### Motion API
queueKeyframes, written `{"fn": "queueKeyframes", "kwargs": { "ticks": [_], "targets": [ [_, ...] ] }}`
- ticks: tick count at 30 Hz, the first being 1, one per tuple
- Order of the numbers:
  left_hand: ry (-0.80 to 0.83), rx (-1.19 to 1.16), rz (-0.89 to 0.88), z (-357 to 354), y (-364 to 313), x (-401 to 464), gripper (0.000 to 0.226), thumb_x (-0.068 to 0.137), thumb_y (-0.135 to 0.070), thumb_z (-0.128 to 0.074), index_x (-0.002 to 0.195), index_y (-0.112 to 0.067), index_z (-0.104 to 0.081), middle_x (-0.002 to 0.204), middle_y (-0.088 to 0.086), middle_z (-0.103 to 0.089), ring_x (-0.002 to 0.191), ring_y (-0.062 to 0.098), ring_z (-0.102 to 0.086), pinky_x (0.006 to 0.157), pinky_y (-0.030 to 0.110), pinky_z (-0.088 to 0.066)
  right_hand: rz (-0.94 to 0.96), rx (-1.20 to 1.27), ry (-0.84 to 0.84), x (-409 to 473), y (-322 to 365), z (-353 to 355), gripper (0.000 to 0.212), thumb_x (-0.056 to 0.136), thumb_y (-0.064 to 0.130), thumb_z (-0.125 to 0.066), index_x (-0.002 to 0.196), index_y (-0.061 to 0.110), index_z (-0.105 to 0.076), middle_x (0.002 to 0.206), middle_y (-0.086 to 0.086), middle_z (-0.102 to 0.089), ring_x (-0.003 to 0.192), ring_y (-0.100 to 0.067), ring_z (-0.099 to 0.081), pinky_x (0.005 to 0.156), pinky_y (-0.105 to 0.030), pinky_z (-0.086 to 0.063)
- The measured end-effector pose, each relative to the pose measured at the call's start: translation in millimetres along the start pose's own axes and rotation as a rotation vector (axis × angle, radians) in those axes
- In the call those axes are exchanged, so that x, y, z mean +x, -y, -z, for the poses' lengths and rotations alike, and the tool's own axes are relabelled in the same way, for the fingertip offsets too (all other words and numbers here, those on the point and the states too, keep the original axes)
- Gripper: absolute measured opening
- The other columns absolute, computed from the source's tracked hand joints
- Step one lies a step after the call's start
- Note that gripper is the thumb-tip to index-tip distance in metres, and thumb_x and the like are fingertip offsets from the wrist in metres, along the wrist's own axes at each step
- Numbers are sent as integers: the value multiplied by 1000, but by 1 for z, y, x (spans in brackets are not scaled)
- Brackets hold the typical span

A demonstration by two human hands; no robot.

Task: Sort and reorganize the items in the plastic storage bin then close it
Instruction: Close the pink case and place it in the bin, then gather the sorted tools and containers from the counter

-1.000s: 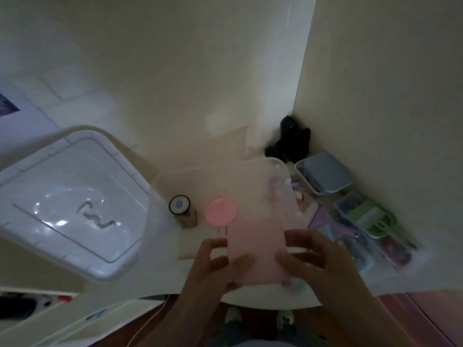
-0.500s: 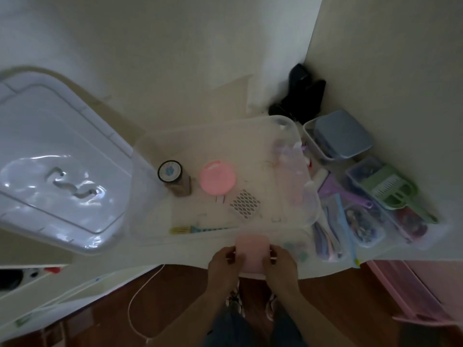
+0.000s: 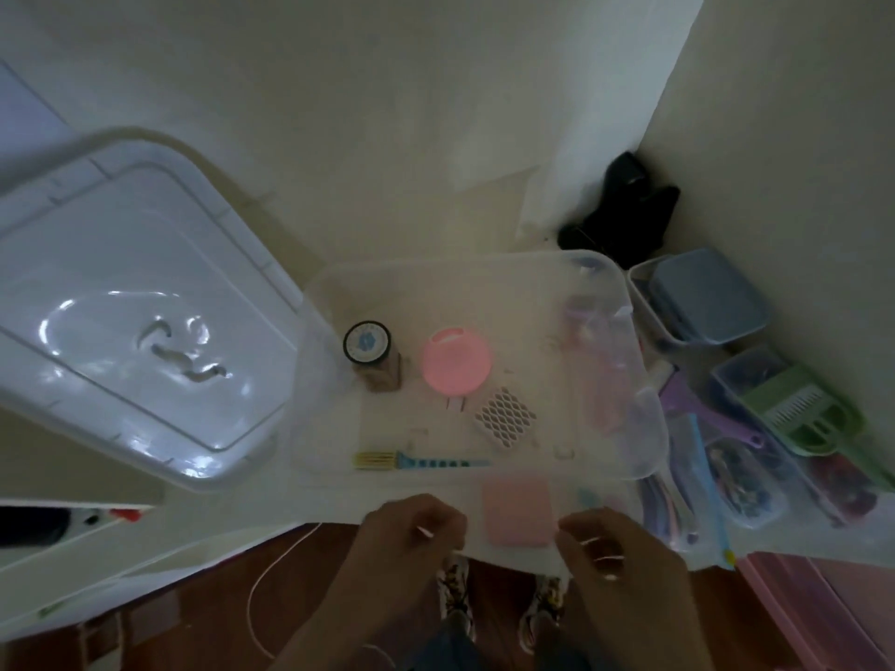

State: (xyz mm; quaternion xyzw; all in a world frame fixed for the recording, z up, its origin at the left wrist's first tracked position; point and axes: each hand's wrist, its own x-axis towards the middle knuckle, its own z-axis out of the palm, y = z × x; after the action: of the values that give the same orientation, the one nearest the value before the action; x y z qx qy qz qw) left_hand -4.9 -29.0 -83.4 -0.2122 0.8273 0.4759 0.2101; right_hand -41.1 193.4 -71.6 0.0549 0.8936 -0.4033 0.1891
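Neither grip holds anything: left hand (image 3: 411,530) and right hand (image 3: 610,549) hang loosely curled either side of the pink case (image 3: 517,511), apparently set down just before the open bin (image 3: 310,380).

A home, likely a room corner used for storage: plain cream walls (image 3: 387,113) meet above a white surface (image 3: 484,220), with dark wood flooring (image 3: 193,622) and household containers (image 3: 702,297) alongside.

no readable text (jar lid (image 3: 367,342) blurred)
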Motion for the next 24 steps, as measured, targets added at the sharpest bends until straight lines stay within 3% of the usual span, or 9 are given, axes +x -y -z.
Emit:
{"fn": "queueKeyframes", "kwargs": {
  "ticks": [2, 4, 6, 8, 10, 13, 17, 21, 24],
  "targets": [
    [-68, -35, -57, 37, -28, -1, 11, 93, -31, -67, 86, -26, -74, 74, -10, -75, 64, 4, -70, 62, 14, -52, 104, 68, -3, 9, 36, 23, 10, 80, 21, -74, 78, 30, -70, 76, 23, -68, 70, 4, -64, 62, -9, -49],
    [-188, -55, -77, 55, -40, 31, 7, 92, -35, -67, 92, -30, -72, 75, -9, -75, 65, 7, -71, 64, 20, -55, 212, 8, 11, 44, 65, 23, 3, 82, 28, -71, 80, 30, -69, 75, 20, -68, 72, 3, -64, 64, -10, -50],
    [-227, -186, 46, 55, -39, 86, 25, 87, -39, -71, 105, -22, -71, 85, -4, -76, 75, 12, -73, 79, 33, -61, 230, -105, 61, 100, 78, 0, 11, 83, 35, -72, 90, 28, -68, 80, 15, -70, 73, 0, -66, 74, -21, -55],
    [-150, -392, 256, 42, -35, 141, 50, 85, -39, -73, 122, -7, -60, 108, 8, -69, 92, 22, -70, 94, 44, -57, 122, -269, 192, 163, 72, -33, 31, 82, 40, -72, 104, 20, -63, 96, 5, -69, 85, -14, -67, 81, -31, -55],
    [-72, -587, 411, 27, -31, 177, 50, 92, -28, -69, 132, -7, -48, 109, 8, -57, 99, 22, -58, 100, 39, -52, -4, -445, 355, 214, 54, -66, 43, 80, 43, -72, 106, 12, -57, 100, -3, -63, 88, -21, -64, 76, -29, -51],
    [-87, -664, 469, 5, -13, 224, 56, 95, -18, -64, 144, -2, -41, 119, 11, -55, 99, 24, -52, 85, 34, -46, -96, -614, 462, 254, 15, -105, 75, 64, 56, -69, 122, 10, -58, 112, -7, -63, 104, -25, -63, 87, -32, -52],
    [-156, -761, 457, -11, 5, 268, 73, 83, -24, -77, 142, -4, -40, 128, 12, -57, 103, 28, -57, 72, 33, -50, -109, -676, 373, 253, 3, -122, 59, 76, 36, -73, 123, 10, -46, 122, -12, -48, 118, -31, -51, 98, -36, -45],
    [-149, -804, 380, -16, 6, 279, 117, 58, -38, -92, 149, -1, -28, 133, 13, -57, 110, 28, -61, 59, 28, -50, -113, -682, 311, 253, 9, -116, 52, 75, 22, -77, 115, 11, -46, 116, -8, -56, 109, -26, -60, 85, -33, -49],
    [-163, -841, 334, -19, 14, 286, 146, 26, -47, -93, 150, -3, -29, 132, 10, -60, 110, 27, -64, 61, 30, -59, -145, -632, 322, 252, 13, -101, 57, 72, 30, -79, 117, 13, -48, 116, -7, -58, 109, -26, -60, 81, -32, -48]
  ]
}}
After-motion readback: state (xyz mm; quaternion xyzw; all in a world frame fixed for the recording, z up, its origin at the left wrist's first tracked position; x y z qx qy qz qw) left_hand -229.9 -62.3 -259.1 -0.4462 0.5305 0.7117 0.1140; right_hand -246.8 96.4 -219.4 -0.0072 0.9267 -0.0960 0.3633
